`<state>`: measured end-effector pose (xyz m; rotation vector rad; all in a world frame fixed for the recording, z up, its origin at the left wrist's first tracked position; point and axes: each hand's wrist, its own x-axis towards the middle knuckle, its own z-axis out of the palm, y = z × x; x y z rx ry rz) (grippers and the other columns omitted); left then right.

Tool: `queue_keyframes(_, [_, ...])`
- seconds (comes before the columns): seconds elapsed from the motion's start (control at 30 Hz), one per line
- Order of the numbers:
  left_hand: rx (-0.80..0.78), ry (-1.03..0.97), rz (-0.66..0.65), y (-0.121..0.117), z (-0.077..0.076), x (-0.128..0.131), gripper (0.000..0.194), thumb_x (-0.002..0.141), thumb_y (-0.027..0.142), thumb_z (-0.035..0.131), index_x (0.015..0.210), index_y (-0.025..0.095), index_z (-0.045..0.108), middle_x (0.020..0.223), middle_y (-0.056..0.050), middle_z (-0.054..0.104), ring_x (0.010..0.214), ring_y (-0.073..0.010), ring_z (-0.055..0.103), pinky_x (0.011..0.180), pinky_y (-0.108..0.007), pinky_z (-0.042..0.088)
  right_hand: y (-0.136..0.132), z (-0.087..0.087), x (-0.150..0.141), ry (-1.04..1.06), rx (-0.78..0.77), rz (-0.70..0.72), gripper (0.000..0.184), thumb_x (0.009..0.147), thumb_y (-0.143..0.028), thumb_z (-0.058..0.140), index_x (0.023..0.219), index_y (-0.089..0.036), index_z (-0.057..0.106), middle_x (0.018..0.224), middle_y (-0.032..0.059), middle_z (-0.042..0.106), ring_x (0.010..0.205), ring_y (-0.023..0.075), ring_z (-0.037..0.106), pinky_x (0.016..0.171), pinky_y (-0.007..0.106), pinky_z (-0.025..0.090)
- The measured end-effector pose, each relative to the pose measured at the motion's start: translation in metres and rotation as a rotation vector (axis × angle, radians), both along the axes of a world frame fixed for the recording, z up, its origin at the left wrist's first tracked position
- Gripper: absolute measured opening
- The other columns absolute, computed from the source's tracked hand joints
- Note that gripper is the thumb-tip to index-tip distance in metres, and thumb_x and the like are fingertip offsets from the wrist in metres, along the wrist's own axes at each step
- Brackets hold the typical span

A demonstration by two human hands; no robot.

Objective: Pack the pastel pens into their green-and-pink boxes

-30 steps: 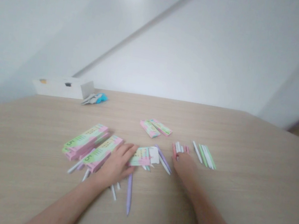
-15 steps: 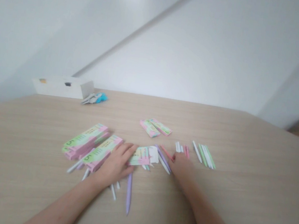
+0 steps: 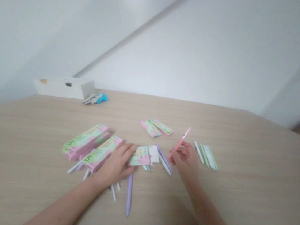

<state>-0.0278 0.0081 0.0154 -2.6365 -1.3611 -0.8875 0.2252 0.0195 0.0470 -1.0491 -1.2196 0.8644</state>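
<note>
Low on the table, my left hand grips one end of an open pink-and-green pen box, thumb at its near side. The box's white flap points right. Between the thumb and fingers of my right hand is a pink pen, raised and slanting up to the right. A purple pen and a white one lie just left of that hand. Below my left hand lies another purple pen. The pens beneath and behind my right hand are mostly hidden.
Left of my left hand are stacked pen boxes, with white and purple pens poking out beneath. Two more boxes lie farther back. Green and white pens form a row at right. A white carton and a grey-blue crumpled item stand behind.
My right hand has drawn a pink pen leftward out of the pink-and-white group, lifted it and turned it upward. My left hand stays on the box.
</note>
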Motion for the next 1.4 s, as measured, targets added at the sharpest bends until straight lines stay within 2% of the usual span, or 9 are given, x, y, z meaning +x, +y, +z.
queue_keyframes(0.07, [-0.003, -0.024, -0.003, -0.001, 0.001, 0.000, 0.066, 0.076, 0.019, 0.058, 0.137, 0.020, 0.031, 0.131, -0.014, 0.045, 0.123, -0.0284, 0.042, 0.103, -0.046, 0.036, -0.010, 0.004, -0.005, 0.092, 0.081, 0.070, 0.038, 0.074, -0.035, 0.065, 0.100, -0.022, 0.041, 0.071, -0.0014, 0.065, 0.050, 0.0136, 0.059, 0.043, 0.023, 0.045])
queue_keyframes(0.17, [-0.006, -0.051, -0.007, -0.002, 0.001, 0.000, 0.067, 0.077, 0.019, 0.058, 0.137, 0.020, 0.029, 0.130, -0.014, 0.045, 0.122, -0.0283, 0.042, 0.102, -0.046, 0.037, -0.022, 0.006, -0.010, 0.108, 0.155, 0.148, 0.027, 0.084, -0.038, 0.057, 0.101, -0.023, 0.043, 0.077, 0.0018, 0.067, 0.059, 0.0155, 0.064, 0.048, 0.025, 0.049])
queue_keyframes(0.3, [0.011, -0.063, -0.021, -0.003, -0.001, 0.000, 0.069, 0.079, 0.020, 0.058, 0.139, 0.021, 0.025, 0.131, -0.014, 0.044, 0.123, -0.0287, 0.042, 0.102, -0.047, 0.037, -0.033, 0.005, -0.017, 0.044, 0.201, 0.148, 0.023, 0.090, -0.043, 0.048, 0.094, -0.021, 0.052, 0.088, 0.0064, 0.068, 0.071, 0.0183, 0.067, 0.053, 0.027, 0.053])
queue_keyframes(0.57, [0.009, -0.075, -0.045, -0.003, -0.006, -0.001, 0.073, 0.082, 0.024, 0.056, 0.143, 0.020, 0.015, 0.136, -0.016, 0.039, 0.127, -0.0292, 0.037, 0.104, -0.048, 0.034, -0.043, 0.002, -0.019, -0.133, 0.364, 0.045, 0.018, 0.091, -0.032, 0.050, 0.101, -0.022, 0.061, 0.102, 0.0083, 0.066, 0.079, 0.0192, 0.067, 0.062, 0.030, 0.057])
queue_keyframes(0.87, [-0.021, -0.088, -0.047, -0.004, -0.004, 0.000, 0.069, 0.083, 0.024, 0.056, 0.141, 0.019, 0.019, 0.134, -0.016, 0.040, 0.125, -0.0283, 0.038, 0.105, -0.048, 0.034, -0.046, 0.007, -0.013, -0.472, 0.591, -0.005, 0.023, 0.088, -0.015, 0.049, 0.105, -0.025, 0.062, 0.101, 0.0071, 0.067, 0.093, 0.0203, 0.064, 0.074, 0.033, 0.056])
queue_keyframes(0.97, [-0.014, -0.087, -0.046, -0.003, -0.004, 0.000, 0.070, 0.082, 0.023, 0.057, 0.141, 0.019, 0.020, 0.134, -0.016, 0.041, 0.125, -0.0282, 0.038, 0.105, -0.047, 0.034, -0.044, 0.009, -0.013, -0.507, 0.686, -0.028, 0.022, 0.087, -0.013, 0.049, 0.101, -0.024, 0.062, 0.096, 0.0067, 0.068, 0.092, 0.0197, 0.064, 0.080, 0.036, 0.054])
queue_keyframes(1.07, [-0.001, -0.086, -0.047, -0.003, -0.005, 0.000, 0.071, 0.082, 0.024, 0.058, 0.141, 0.020, 0.020, 0.134, -0.015, 0.041, 0.125, -0.0288, 0.039, 0.104, -0.048, 0.035, -0.041, 0.005, -0.015, -0.484, 0.741, 0.033, 0.023, 0.087, -0.011, 0.051, 0.105, -0.023, 0.060, 0.098, 0.0066, 0.068, 0.096, 0.0194, 0.063, 0.084, 0.038, 0.053])
queue_keyframes(1.23, [0.013, -0.071, -0.040, -0.003, -0.005, 0.000, 0.070, 0.082, 0.025, 0.057, 0.142, 0.020, 0.020, 0.134, -0.015, 0.041, 0.125, -0.0291, 0.039, 0.103, -0.049, 0.035, -0.038, -0.005, -0.018, -0.477, 0.719, 0.072, 0.025, 0.087, -0.011, 0.052, 0.108, -0.023, 0.059, 0.103, 0.0068, 0.066, 0.099, 0.0195, 0.062, 0.085, 0.039, 0.053])
queue_keyframes(1.4, [0.015, -0.037, -0.039, -0.003, -0.003, 0.000, 0.068, 0.082, 0.023, 0.057, 0.141, 0.019, 0.022, 0.134, -0.016, 0.041, 0.125, -0.0287, 0.038, 0.104, -0.049, 0.034, -0.038, -0.008, -0.017, -0.291, 0.505, 0.049, 0.018, 0.089, -0.020, 0.050, 0.105, -0.023, 0.059, 0.102, 0.0074, 0.064, 0.087, 0.0187, 0.066, 0.067, 0.030, 0.058])
